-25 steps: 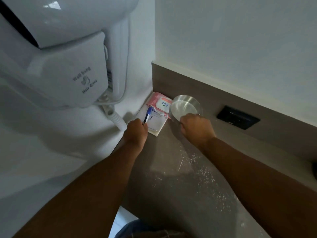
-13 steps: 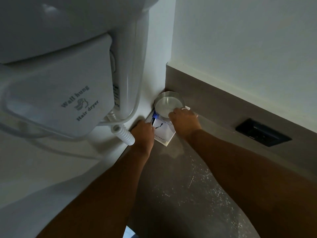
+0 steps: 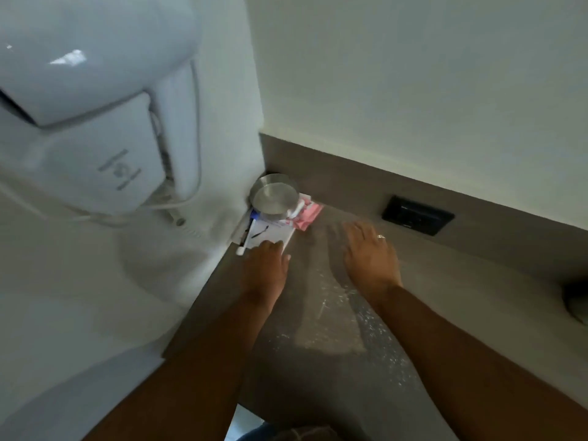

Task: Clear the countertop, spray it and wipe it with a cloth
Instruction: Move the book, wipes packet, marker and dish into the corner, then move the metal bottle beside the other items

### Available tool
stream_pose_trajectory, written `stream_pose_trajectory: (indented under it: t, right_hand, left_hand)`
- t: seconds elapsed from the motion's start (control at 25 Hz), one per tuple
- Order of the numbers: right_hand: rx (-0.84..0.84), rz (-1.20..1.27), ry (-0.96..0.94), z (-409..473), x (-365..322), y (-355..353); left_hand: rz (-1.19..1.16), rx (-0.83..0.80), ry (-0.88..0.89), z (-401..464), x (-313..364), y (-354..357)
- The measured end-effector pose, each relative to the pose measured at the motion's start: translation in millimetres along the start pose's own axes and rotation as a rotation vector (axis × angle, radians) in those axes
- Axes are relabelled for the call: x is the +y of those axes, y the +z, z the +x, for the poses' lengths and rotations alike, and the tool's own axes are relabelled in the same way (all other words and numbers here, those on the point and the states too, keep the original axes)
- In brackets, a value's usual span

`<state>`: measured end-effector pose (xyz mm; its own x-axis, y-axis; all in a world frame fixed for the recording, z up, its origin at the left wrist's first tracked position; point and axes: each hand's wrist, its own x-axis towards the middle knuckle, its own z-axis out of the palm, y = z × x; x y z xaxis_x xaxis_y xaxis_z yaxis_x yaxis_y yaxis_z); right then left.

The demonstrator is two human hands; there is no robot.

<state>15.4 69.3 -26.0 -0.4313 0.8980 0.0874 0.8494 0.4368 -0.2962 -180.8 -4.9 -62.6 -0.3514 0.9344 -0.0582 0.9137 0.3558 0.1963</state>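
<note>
A round metal bowl (image 3: 275, 195) stands in the far left corner of the grey countertop (image 3: 445, 313), partly on a pink wipes packet (image 3: 307, 216) and a white notepad (image 3: 270, 232). A pen (image 3: 246, 237) lies along the pad's left edge by the wall. My left hand (image 3: 265, 265) hovers flat, its fingertips at the pad's near edge, holding nothing. My right hand (image 3: 369, 253), a ring on one finger, is spread open over the counter to the right of the packet, apart from it. White specks and streaks are scattered on the counter between my forearms.
A white wall-hung hair dryer (image 3: 95, 122) with a coiled cord juts out at upper left, close above the corner. A black socket plate (image 3: 416, 214) sits in the grey backsplash. A rounded object (image 3: 577, 300) shows at the right edge.
My right hand let go of the metal bowl, which now rests in the corner on the packet and pad, and pulled back to the right. My left hand released the pen and opened.
</note>
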Motion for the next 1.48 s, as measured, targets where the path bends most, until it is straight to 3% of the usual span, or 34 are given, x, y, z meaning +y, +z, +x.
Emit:
stream_pose_trajectory:
  t: [0.08, 0.28, 0.44, 0.52, 0.64, 0.84, 0.96, 1.12, 1.24, 1.48]
  right_hand:
    - [0.033, -0.017, 0.117, -33, 33, -26]
    - [0.328, -0.131, 0.362, -111, 139, -134]
    - [0.478, -0.205, 0.563, -150, 220, -223]
    - [0.454, -0.207, 0.648, -161, 251, -247]
    - [0.280, -0.208, 0.621, -152, 282, -258]
    - [0.145, -0.173, 0.695, -116, 306, -256]
    - [0.213, 0.012, 0.718, -119, 302, -247]
    - [0.250, 0.171, 0.547, -108, 265, -231]
    - [0.220, 0.261, 0.388, -65, 202, -199]
    - [0.098, 0.488, 0.135, 36, 43, -134]
  left_hand:
    - [-0.078, -0.060, 0.129, -14, 45, 14]
    - [-0.151, -0.173, 0.463, -48, 204, 38]
    - [-0.280, -0.267, 0.617, -69, 332, 49]
    - [-0.325, -0.314, 0.693, -76, 391, 53]
    - [-0.408, -0.344, 0.675, -69, 460, 58]
    - [-0.429, -0.344, 0.612, -46, 514, 77]
    - [-0.596, -0.368, 0.490, -51, 519, 87]
    - [-0.765, -0.249, 0.380, -55, 470, 84]
    - [-0.797, -0.130, 0.266, -32, 377, 72]
    - [-0.587, 0.114, 0.061, 49, 165, 9]
